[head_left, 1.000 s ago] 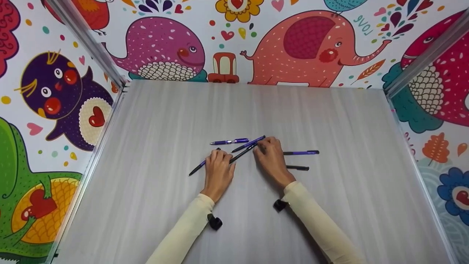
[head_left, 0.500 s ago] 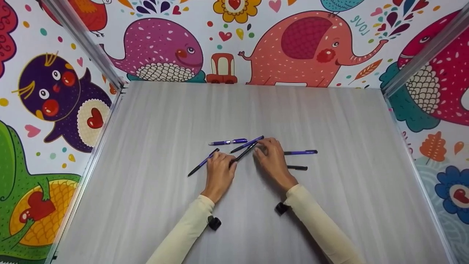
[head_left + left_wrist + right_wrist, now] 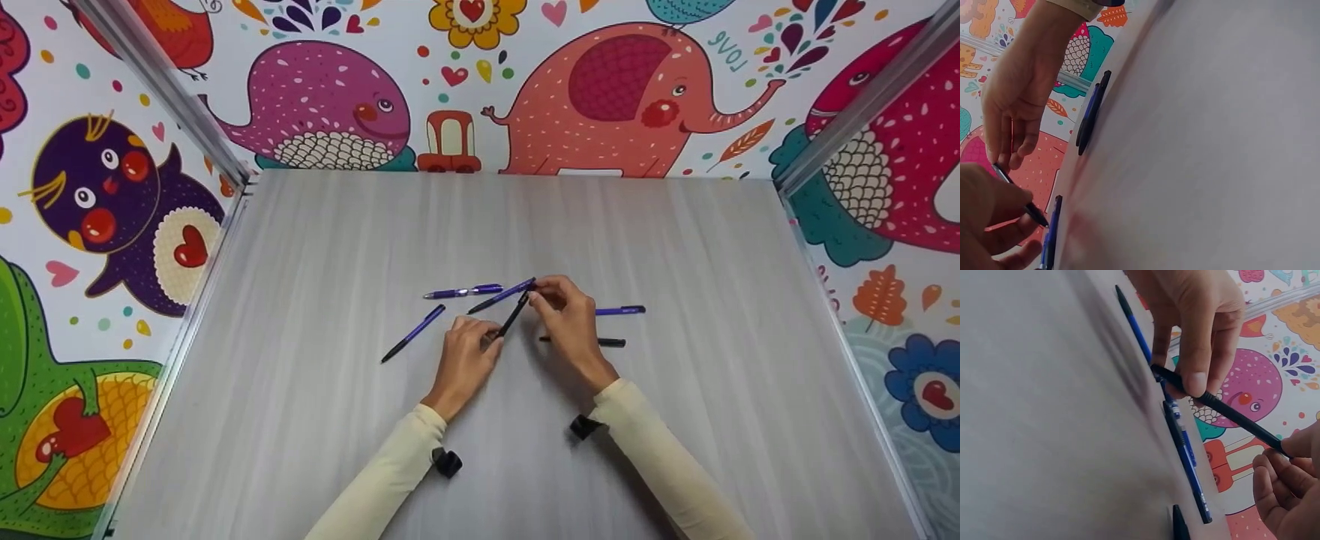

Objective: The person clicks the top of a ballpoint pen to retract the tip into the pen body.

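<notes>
A black pen (image 3: 1235,417) slants between both hands, raised off the table. My left hand (image 3: 466,360) pinches its lower end between thumb and fingers, as the right wrist view shows. At the upper end, the fingertips and thumb of my right hand (image 3: 568,322) pinch it. Just behind the held pen lies a blue pen with a black tip (image 3: 501,296). Left of my left hand is another blue pen (image 3: 412,334). Under and beyond my right hand lie a blue pen (image 3: 621,310) and a black pen (image 3: 611,343), each partly hidden by it.
A blue pen with a silvery middle (image 3: 463,292) lies at the back of the group. All rest on a grey wood-grain table (image 3: 337,247). Metal rails (image 3: 176,360) and cartoon-printed walls (image 3: 465,82) bound its sides and back. A black wrist device (image 3: 448,463) sits at my left cuff.
The held black pen has come up off the table and stands steeper. My left hand has moved right, away from the left blue pen. My right hand has shifted slightly right.
</notes>
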{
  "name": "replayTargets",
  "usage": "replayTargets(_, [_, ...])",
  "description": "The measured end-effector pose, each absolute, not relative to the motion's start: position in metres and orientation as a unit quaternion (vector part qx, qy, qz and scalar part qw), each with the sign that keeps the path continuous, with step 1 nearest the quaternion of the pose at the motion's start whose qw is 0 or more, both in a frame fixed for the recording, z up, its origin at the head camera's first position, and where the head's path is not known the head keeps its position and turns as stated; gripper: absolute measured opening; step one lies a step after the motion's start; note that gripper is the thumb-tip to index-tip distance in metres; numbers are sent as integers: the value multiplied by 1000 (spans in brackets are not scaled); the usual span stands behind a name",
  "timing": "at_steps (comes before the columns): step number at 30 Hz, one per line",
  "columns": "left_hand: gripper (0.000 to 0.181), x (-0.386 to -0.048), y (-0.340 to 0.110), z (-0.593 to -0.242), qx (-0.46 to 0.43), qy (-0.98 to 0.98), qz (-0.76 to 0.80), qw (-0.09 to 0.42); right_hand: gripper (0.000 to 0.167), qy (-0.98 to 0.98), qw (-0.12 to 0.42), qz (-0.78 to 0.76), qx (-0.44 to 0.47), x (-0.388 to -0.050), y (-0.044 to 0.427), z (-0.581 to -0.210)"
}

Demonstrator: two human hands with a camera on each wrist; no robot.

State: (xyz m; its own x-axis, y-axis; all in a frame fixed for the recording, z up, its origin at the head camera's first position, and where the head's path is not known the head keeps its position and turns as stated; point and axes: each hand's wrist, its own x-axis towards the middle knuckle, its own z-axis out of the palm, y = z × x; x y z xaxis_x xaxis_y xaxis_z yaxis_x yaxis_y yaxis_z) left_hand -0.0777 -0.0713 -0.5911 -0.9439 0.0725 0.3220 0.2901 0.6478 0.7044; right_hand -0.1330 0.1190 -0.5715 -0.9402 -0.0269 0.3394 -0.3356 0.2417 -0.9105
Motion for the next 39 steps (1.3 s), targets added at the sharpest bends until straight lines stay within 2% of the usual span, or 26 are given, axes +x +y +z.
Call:
replayTargets(7, [17, -80, -63, -595, -123, -879, -437, 145, 21, -772, 113, 613, 126, -132, 125, -567])
replayTargets(11, [17, -86, -61, -613, -135, -862, -461, 164, 23, -765, 85, 626, 123, -130, 127, -560])
replayTargets(16, [18, -91, -59, -630, -121, -843, -498, 163, 27, -760, 50, 636, 126, -128, 130, -552])
replayTargets(19, [17, -86, -56, -614, -114, -840, -509, 146, 30, -758, 35, 638, 132, -127, 131, -549])
replayTargets(25, [16, -80, -52, -588, -74, -833, -543, 70, 34, -758, 19, 637, 141, -124, 135, -546])
replayTargets(39, [18, -80, -53, -568, -6, -688, -711, -146, 48, -729, -38, 651, 209, -117, 142, -544])
